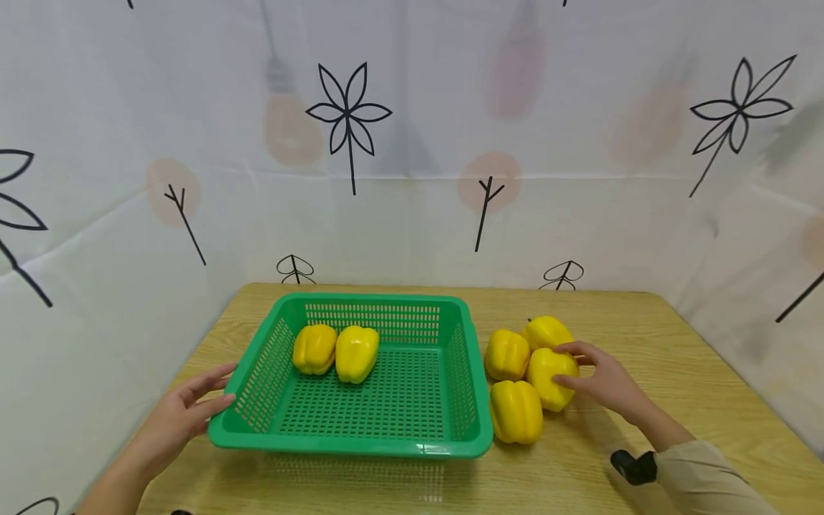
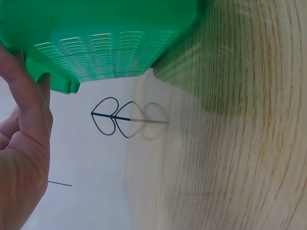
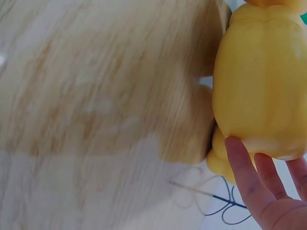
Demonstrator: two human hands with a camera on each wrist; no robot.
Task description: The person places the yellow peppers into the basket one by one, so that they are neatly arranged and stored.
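A green plastic basket (image 1: 360, 446) with slotted walls stands on the wooden table. Inside it, towards the back left, two yellow bell peppers (image 1: 315, 350) lie side by side. My left hand (image 1: 183, 415) holds the basket's left rim with thumb and fingers; the left wrist view shows this hand (image 2: 26, 129) against the rim from below. To the right of the basket is a cluster of several more yellow peppers. My right hand (image 1: 605, 383) is at the rightmost pepper (image 1: 550, 379), thumb and fingers spread, and its fingertips (image 3: 235, 143) meet the pepper's end in the right wrist view.
Beside that pepper are a front one (image 1: 517, 413), one near the basket wall (image 1: 506, 355) and one behind (image 1: 546, 332). The wooden table (image 1: 669, 400) extends to the right. A white patterned cloth (image 1: 412, 229) hangs behind and along both sides.
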